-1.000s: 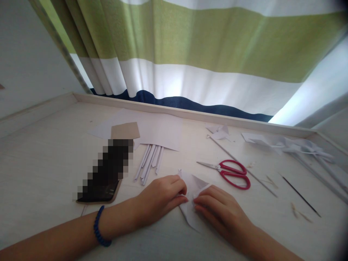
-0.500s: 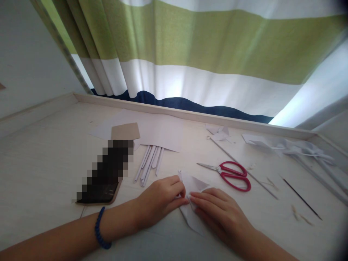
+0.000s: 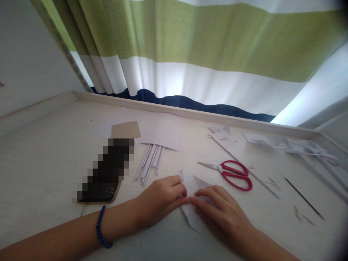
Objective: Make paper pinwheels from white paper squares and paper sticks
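Note:
A small piece of folded white paper [image 3: 196, 222] is between my two hands, low in the middle of the head view. My left hand [image 3: 163, 195], with a blue band at its wrist, is closed and pinches the paper's left part near its centre. From the other side my right hand [image 3: 221, 208] meets it, thumb and forefinger closed on the paper close to the left fingertips. Part of the paper is hidden under my fingers. Scissors with red handles [image 3: 236, 175] lie just beyond my right hand.
Rolled paper sticks [image 3: 149, 163], a white sheet [image 3: 163, 130], a brown card [image 3: 125, 129] and a partly blurred phone [image 3: 104, 174] lie left and behind. To the right are a thin rod [image 3: 244, 167], a dark thin stick [image 3: 304, 198] and paper pinwheel shapes [image 3: 221, 132]. A raised ledge [image 3: 195, 115] edges the back.
My right hand's fingers have shifted from lying along the paper to a pinch at its centre. My left hand keeps its hold. The view has shifted slightly.

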### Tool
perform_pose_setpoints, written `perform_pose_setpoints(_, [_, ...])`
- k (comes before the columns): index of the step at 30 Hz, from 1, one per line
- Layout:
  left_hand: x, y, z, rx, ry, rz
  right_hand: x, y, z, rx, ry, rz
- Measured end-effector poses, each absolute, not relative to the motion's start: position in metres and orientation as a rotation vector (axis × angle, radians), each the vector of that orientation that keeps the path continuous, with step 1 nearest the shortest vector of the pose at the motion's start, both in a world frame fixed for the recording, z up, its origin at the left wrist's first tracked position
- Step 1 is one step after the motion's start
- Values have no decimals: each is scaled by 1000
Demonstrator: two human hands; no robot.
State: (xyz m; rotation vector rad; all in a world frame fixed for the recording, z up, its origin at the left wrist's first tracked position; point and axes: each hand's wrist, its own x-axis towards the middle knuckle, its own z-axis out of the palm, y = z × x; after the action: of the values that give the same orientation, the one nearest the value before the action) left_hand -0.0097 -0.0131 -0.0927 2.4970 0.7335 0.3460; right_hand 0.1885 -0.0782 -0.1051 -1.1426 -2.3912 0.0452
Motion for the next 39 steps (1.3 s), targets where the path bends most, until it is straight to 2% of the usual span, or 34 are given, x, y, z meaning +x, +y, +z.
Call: perform_pose_setpoints(39, [-8,-13,-94,2568,722,444,187,-80,-108,-1225,-2394,38])
